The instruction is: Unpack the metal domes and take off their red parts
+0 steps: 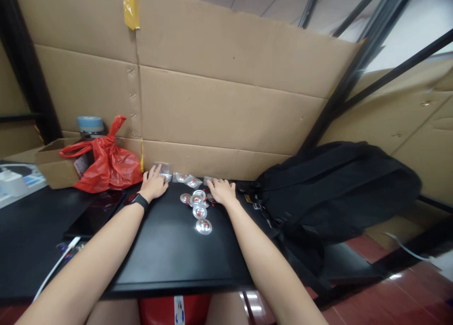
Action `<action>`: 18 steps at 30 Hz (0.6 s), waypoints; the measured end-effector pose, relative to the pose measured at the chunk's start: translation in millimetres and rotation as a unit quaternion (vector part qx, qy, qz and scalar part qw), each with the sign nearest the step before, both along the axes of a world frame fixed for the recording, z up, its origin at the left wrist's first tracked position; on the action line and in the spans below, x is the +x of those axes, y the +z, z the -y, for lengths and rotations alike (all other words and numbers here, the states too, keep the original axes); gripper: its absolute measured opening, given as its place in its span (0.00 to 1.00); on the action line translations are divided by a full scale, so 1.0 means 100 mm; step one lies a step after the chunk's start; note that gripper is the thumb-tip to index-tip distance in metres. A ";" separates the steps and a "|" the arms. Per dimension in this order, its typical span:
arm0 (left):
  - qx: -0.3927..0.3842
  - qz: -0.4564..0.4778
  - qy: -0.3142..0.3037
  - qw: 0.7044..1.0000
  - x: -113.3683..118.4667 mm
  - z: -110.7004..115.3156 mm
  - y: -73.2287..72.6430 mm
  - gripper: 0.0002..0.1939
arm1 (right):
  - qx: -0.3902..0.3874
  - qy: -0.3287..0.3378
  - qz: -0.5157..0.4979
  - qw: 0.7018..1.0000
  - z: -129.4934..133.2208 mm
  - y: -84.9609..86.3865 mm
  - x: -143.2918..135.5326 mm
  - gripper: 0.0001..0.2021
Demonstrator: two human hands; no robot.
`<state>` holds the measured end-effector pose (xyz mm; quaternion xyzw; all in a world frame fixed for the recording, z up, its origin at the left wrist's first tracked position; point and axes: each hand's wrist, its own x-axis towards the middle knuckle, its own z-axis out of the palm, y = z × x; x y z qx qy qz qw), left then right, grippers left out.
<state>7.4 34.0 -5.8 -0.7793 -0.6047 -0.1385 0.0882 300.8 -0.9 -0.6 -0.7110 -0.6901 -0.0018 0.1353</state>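
Note:
My left hand [153,183], with a dark watch on its wrist, lies at the back of the black table with fingers stretched out. Its fingertips rest at a clear plastic packet [165,170]. Palm down, my right hand [222,192] has its fingers spread over the edge of another clear packet [208,179]. Between the hands are several shiny clear round discs with red marks [200,212], partly overlapping. One disc [204,226] lies closest to me. Behind them, clear packets [187,179] with round pieces inside lie along the cardboard wall.
A cardboard wall [219,117] closes off the back of the table. At left stand a red plastic bag [108,166], a small cardboard box [58,166] and a blue-lidded jar [90,123]. A dark tablet-like device [94,214] lies nearby. A black backpack [339,192] fills the right side.

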 end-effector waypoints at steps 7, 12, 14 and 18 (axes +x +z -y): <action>0.054 0.001 0.000 0.999 -0.01 0.02 -0.03 0.23 | 0.020 0.048 -0.039 0.998 -0.09 -0.12 0.28 0.19; 0.086 -0.008 0.004 0.996 -0.01 0.04 -0.04 0.24 | 0.042 -0.016 -0.032 0.998 -0.13 -0.12 0.38 0.22; 0.095 -0.006 0.006 0.995 -0.01 0.04 -0.04 0.25 | 0.051 -0.046 -0.039 0.997 -0.13 -0.12 0.42 0.21; 0.103 0.003 0.012 0.995 -0.02 0.08 -0.02 0.26 | 0.059 -0.089 -0.079 0.991 -0.12 -0.16 0.50 0.19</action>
